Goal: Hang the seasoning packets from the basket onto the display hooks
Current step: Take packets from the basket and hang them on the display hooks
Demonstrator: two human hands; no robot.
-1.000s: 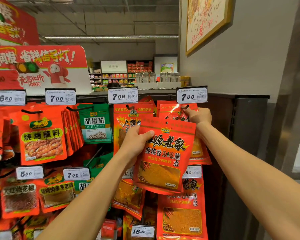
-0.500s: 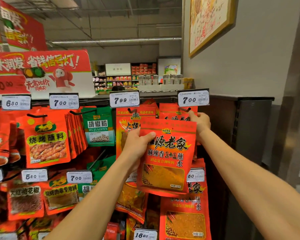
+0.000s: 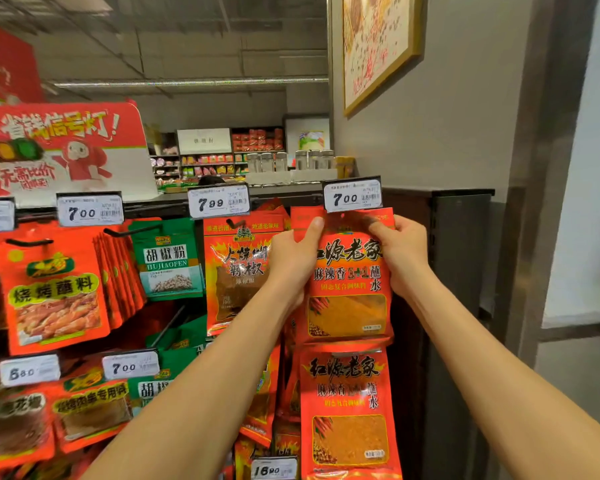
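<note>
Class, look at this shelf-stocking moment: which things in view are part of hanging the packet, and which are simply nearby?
In the job:
- red seasoning packet, raised to the hook under the 7.00 price tag
- left hand and right hand, both gripping it

Just nearby:
- green pepper packet
- barbecue dip packet
- 7.99 price tag
- framed picture
</note>
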